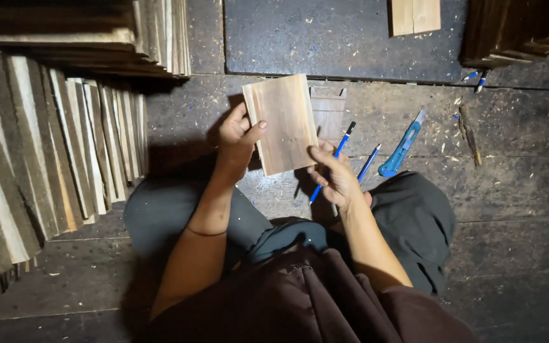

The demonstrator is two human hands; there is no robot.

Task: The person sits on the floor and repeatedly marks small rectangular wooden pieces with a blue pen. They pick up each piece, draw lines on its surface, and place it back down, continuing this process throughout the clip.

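A pale rectangular wooden board (282,122) is held up over the dark plank floor in front of me. My left hand (237,134) grips its left edge, thumb on the face. My right hand (336,176) supports the board's lower right corner and also holds a blue pencil (333,161) between its fingers. I sit cross-legged in grey trousers, my knees on either side below the board.
Rows of thin wooden boards (52,146) stand on edge at left, more stacks at top left and top right. On the floor lie a second blue pencil (368,163), a blue utility knife (402,145), a small dark wooden piece (328,111) and wood shavings.
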